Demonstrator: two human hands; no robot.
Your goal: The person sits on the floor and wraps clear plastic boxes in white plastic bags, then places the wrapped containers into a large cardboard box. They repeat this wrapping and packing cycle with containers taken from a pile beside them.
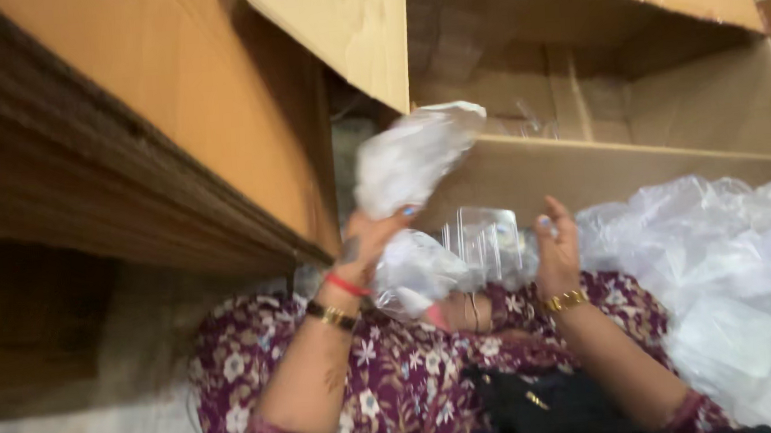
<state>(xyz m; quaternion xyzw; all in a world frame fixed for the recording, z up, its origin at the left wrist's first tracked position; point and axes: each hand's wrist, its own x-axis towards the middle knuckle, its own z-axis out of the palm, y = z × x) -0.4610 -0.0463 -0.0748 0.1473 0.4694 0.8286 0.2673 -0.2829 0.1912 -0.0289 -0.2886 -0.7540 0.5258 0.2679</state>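
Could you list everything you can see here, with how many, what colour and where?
Cardboard box: one, brown, open, top right.
Cardboard flaps: several, brown, upper left.
Wrapped bundle: one, white, in clear plastic, raised at centre.
Clear plastic container: one, transparent, between the hands.
Plastic bag pile: one heap, clear-white, right.
Floral garment: one, purple, on the lap.
Bangles: gold on both wrists, plus one red, left.
Left hand: holds the bundle.
Right hand: fingers open beside the container.

The left hand (365, 245) grips a crumpled clear plastic bag (413, 156) that rises above it. Just beside it, between it and the right hand (558, 250), sits a clear rigid plastic container (487, 241) — over the lap. Behind both hands stands an open brown cardboard box (599, 170); right of the right hand — a heap of clear plastic packets (734, 282).
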